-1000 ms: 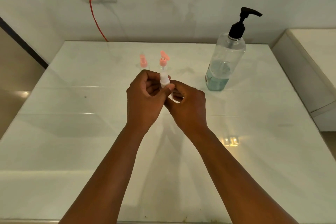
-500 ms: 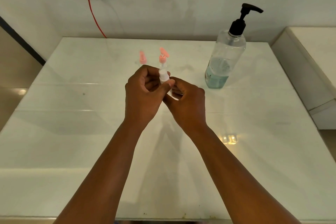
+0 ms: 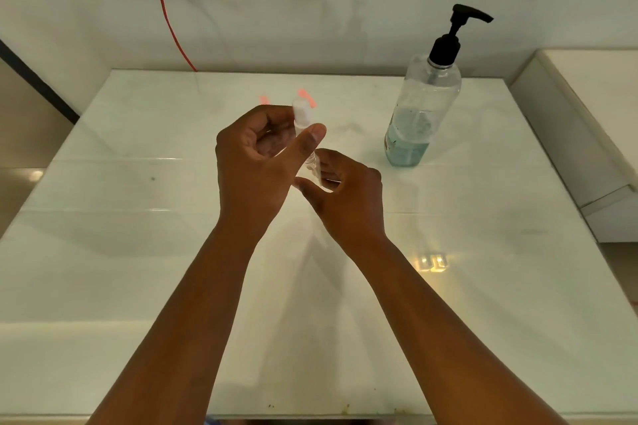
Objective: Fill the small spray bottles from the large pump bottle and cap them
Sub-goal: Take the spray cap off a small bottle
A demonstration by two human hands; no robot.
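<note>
Above the middle of the white table [image 3: 483, 286], my left hand [image 3: 257, 162] pinches the white sprayer top of a small clear spray bottle [image 3: 304, 124] between thumb and fingers. Just below and to the right, my right hand [image 3: 345, 193] curls round the bottle's clear body. Behind my hands, two more small bottles show only their pink tops [image 3: 305, 97]; the rest of them is hidden. The large clear pump bottle [image 3: 423, 107] with a black pump stands at the back right, about a quarter full of blue liquid.
An orange plug and cord [image 3: 169, 10] run from a wall socket down behind the table's back edge. A white cabinet [image 3: 587, 121] stands against the table's right side. A small light reflection lies on the table near my right forearm.
My left hand has lifted slightly and its fingers have loosened round the sprayer top, so more of the small bottle shows between the hands. The camera has tilted a little.
</note>
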